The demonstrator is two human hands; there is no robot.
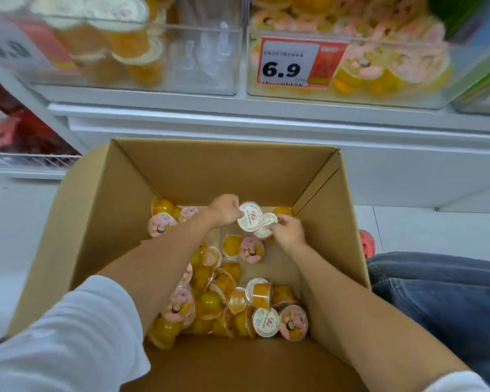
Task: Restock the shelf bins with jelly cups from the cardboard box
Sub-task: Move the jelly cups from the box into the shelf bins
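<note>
Fingers (236, 213) of the left hand (224, 210) curl round a white-lidded jelly cup (249, 217); the right hand (290, 231) pinches a second cup (266, 230) touching it, low in the cardboard box (210, 171). Seemingly the gathering step; next, lift both clear to the half-filled shelf bin (207, 69) above.

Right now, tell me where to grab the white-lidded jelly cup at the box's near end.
Probably pinch the white-lidded jelly cup by its lid rim, coming straight down from above. Its lid faces up and neighbours, including the pink-lidded cup beside it, crowd its sides, leaving only the rim exposed.
</note>
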